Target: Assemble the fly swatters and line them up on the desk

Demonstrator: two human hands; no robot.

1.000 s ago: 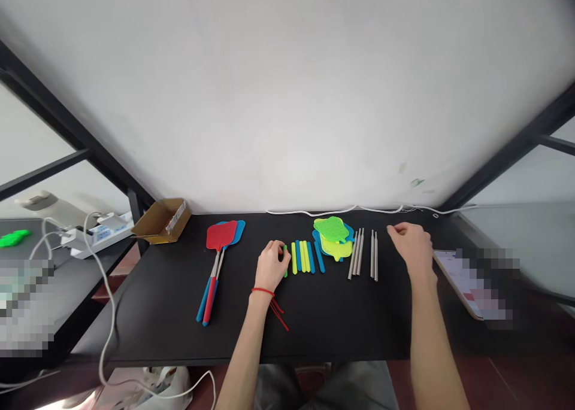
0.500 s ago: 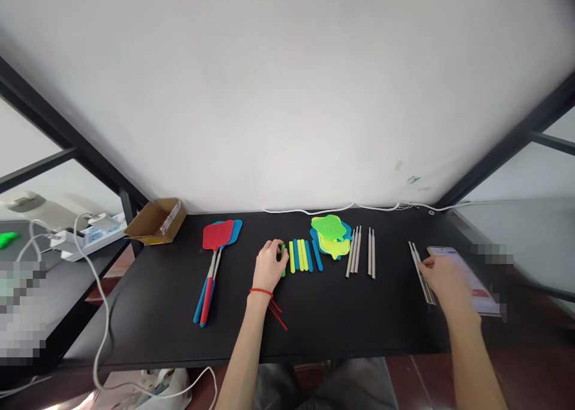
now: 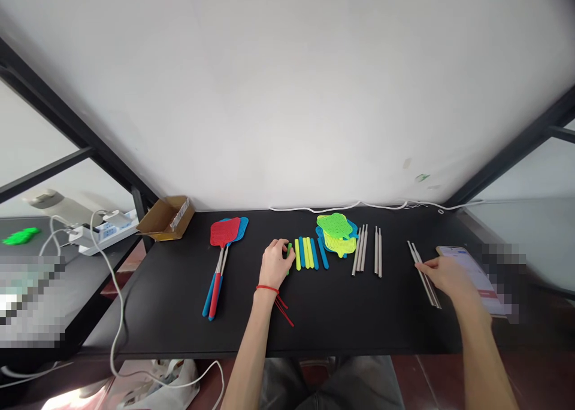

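My left hand point(image 3: 275, 263) closes its fingers round a green fly swatter handle point(image 3: 289, 249), partly hidden by them. Beside it several yellow and blue handles point(image 3: 304, 253) lie in a row. At the right my right hand point(image 3: 442, 273) has thumb and fingertips together on slim metal rods point(image 3: 424, 275), which slant over the tabletop. Two groups of similar metal rods point(image 3: 360, 251) lie nearer the middle. A pile of green, yellow and blue swatter heads point(image 3: 336, 233) is behind the handles. To the left lie a red fly swatter point(image 3: 224, 233) and a blue one point(image 3: 240, 229), overlapping.
The black table point(image 3: 171, 314) backs onto a white wall, with a white cable point(image 3: 309, 210) along its rear. An open cardboard box point(image 3: 162, 221) stands back left. A phone point(image 3: 476, 284) lies by my right hand. A power strip point(image 3: 112, 230) and loose cable are farther left.
The whole view has shifted slightly, moving things a little to the right in the picture. My left hand stays at the green handle, my right hand at the metal rods.
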